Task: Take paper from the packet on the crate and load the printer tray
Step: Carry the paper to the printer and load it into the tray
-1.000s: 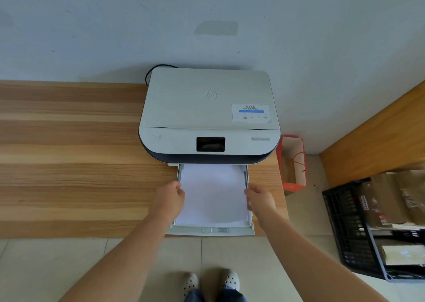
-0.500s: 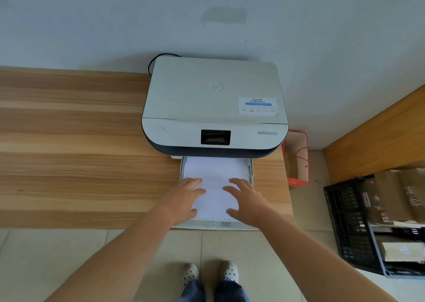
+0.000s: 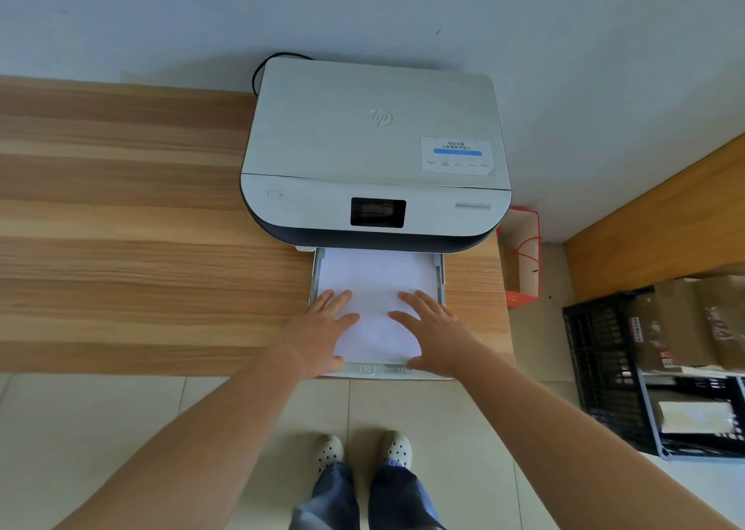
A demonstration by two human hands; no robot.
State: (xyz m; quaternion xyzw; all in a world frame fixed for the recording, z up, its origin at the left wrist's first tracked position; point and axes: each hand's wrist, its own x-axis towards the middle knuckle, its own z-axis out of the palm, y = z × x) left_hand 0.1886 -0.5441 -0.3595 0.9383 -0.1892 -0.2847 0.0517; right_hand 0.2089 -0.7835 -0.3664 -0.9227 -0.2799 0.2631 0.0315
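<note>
Paper: a white stack is laid flat in the tray, its far end hidden under the printer.
Tray: pulled out from the printer front, over the desk edge.
Left hand: laid palm-down on the paper, fingers spread, nothing gripped.
Right hand: likewise flat, fingers splayed.
Printer: set on the desk.
Crate: placed on the floor, right, well apart.

A white printer with a dark base sits on a wooden desk against the wall. Its tray is pulled out toward the desk's front edge, filled with a flat stack of white paper. A black crate stands on the floor to the right, holding brown packets.
</note>
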